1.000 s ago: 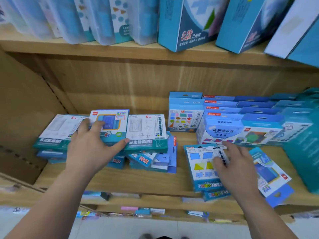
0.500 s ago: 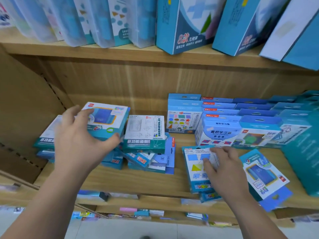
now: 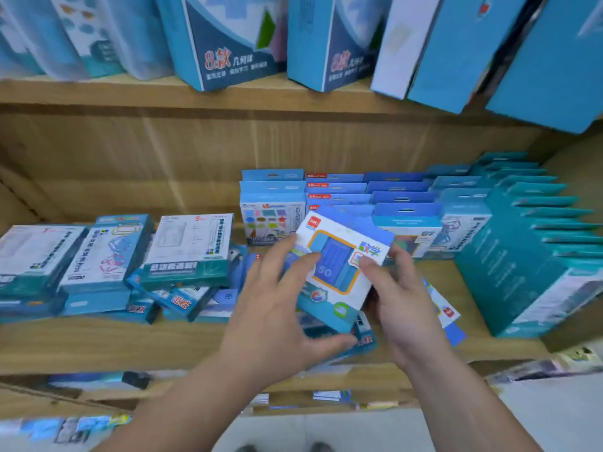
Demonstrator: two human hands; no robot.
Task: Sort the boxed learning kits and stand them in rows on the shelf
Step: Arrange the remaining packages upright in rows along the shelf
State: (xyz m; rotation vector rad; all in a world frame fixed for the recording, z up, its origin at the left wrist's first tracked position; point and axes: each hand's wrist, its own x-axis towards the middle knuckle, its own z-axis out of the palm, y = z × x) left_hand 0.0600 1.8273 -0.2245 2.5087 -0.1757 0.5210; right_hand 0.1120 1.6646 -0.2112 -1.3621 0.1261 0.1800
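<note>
A white and blue boxed kit [image 3: 339, 269] with an orange-framed blue panel is tilted above the middle of the wooden shelf [image 3: 107, 344]. My left hand [image 3: 277, 308] grips its left side and bottom edge. My right hand [image 3: 401, 298] holds its right side with thumb on the front. Under my hands lie more flat kits [image 3: 443, 308], partly hidden. To the left, teal and white kits [image 3: 186, 252] lie flat in loose stacks. At the back right, blue kits [image 3: 404, 210] stand upright in rows.
A deep row of teal boxes [image 3: 528, 256] stands at the right end of the shelf. Tall blue boxes [image 3: 225, 40] lean on the upper shelf overhead. A lower shelf [image 3: 329, 396] holds small items. The floor [image 3: 326, 432] shows below.
My left hand lifted the orange-framed kit off the left stack and carried it right to the middle. My right hand left the flat kits and took the box's right side. The view shifted right.
</note>
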